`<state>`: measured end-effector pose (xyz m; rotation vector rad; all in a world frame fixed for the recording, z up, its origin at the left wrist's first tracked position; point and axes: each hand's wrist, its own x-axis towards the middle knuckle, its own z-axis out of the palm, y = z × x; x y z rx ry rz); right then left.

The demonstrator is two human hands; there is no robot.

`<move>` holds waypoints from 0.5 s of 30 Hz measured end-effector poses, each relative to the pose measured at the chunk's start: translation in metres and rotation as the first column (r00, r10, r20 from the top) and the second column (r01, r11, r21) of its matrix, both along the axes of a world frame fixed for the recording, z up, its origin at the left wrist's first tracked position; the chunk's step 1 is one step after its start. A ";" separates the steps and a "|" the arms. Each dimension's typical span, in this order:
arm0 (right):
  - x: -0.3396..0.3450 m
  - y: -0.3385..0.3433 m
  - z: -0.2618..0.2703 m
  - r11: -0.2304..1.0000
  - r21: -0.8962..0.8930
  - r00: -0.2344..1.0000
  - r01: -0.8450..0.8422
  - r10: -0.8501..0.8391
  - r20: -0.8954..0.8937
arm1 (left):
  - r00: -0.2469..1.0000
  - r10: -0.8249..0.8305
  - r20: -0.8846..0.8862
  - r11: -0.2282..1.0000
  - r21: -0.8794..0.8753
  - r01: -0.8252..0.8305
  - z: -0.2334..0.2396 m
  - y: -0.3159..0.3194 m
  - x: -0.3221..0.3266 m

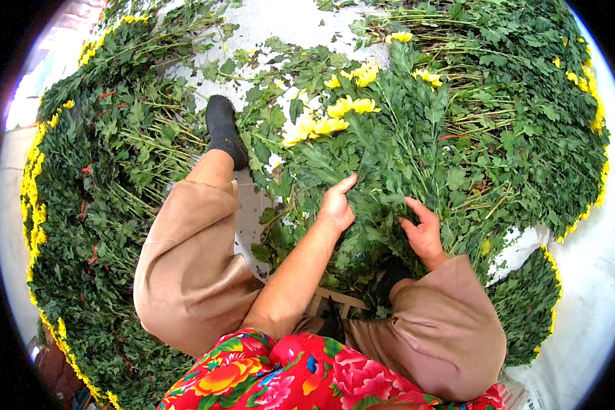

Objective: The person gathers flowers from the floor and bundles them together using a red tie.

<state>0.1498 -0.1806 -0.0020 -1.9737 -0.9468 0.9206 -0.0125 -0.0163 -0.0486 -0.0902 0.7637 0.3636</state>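
Note:
Before me lies a loose bunch of yellow chrysanthemums (359, 148), its leafy green stems running down between my legs and its blooms pointing away from me. My left hand (340, 205) is wrapped around the left side of the bunch, thumb up along the leaves; its fingers are hidden beneath the foliage. On the other side, my right hand (424, 229) touches the lower leaves with thumb and forefinger apart. Leaves cover part of it, so whether it grips a stem is unclear. Yellow blooms (315, 128) stand at several heights along the bunch.
A long bank of chrysanthemum bundles (82, 230) with red ties curves along my left. Another stack (533, 113) rises on the right, with a smaller bundle (528, 302) below. Cut leaves litter the white sheet (292, 25). My socked foot (225, 130) rests beside the left bank.

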 end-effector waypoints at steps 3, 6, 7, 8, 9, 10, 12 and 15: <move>0.003 -0.011 0.005 0.996 0.091 0.984 0.000 -0.016 0.177 | 1.000 -0.002 -0.021 0.999 0.046 0.003 -0.001 -0.004 0.008; -0.002 -0.012 0.013 0.994 0.080 0.973 -0.080 0.061 0.221 | 1.000 0.003 -0.023 0.998 0.063 -0.002 0.002 -0.006 0.009; -0.002 -0.011 0.017 0.994 0.059 0.967 -0.091 0.074 0.244 | 1.000 0.002 -0.025 0.998 0.063 0.000 0.005 -0.007 0.013; 0.003 -0.015 0.012 0.990 0.022 0.953 -0.141 0.129 0.275 | 1.000 0.001 -0.027 0.998 0.062 0.001 0.008 -0.007 0.016; 0.003 -0.014 0.013 0.985 -0.005 0.955 -0.171 0.167 0.244 | 1.000 0.013 -0.027 0.997 0.076 -0.011 0.008 -0.007 0.016; 0.003 -0.013 0.014 0.979 -0.031 0.956 -0.202 0.204 0.212 | 0.999 0.025 -0.026 0.996 0.089 -0.023 0.008 -0.007 0.017; -0.001 -0.011 0.017 0.981 -0.037 0.980 -0.192 0.193 0.043 | 0.999 0.022 -0.024 0.995 0.102 -0.019 0.006 -0.005 0.016; -0.010 -0.013 0.012 1.000 0.016 0.962 -0.023 0.027 -0.273 | 1.000 0.001 -0.012 0.993 0.119 0.000 0.007 -0.004 0.021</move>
